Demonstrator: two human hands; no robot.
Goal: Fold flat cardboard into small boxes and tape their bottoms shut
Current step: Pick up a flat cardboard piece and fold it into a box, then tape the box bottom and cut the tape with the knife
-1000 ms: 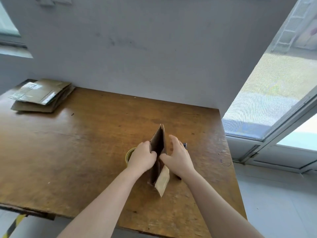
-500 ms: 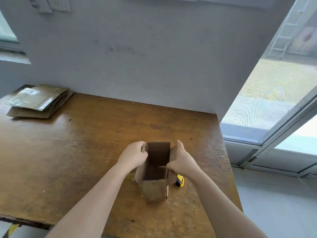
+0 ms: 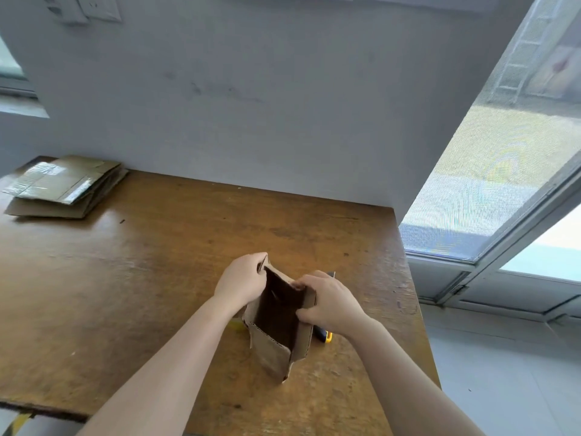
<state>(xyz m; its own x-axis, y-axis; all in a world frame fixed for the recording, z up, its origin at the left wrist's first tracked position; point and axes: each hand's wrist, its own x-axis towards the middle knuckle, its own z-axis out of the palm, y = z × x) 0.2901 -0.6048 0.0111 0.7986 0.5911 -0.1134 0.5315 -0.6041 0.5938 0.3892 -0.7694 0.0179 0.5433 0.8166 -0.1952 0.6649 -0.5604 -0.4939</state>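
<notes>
Cardboard box point(image 3: 276, 322) is being squared open, left hand point(image 3: 240, 283) and right hand point(image 3: 330, 302) fingers pinching opposite walls; folding the bottom flaps likely comes next.

Table point(image 3: 132, 278) open left; knife point(image 3: 325, 335) crowds box point(image 3: 276, 347) right.

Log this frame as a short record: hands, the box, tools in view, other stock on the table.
left hand: grips the far left edge of the cardboard box
right hand: grips the box's right wall
box state: opened into a tube, standing on the table, flaps loose, no tape visible
tool: yellow and black utility knife, partly hidden under the right hand
stock: stack of flat cardboard at the far left corner
</notes>
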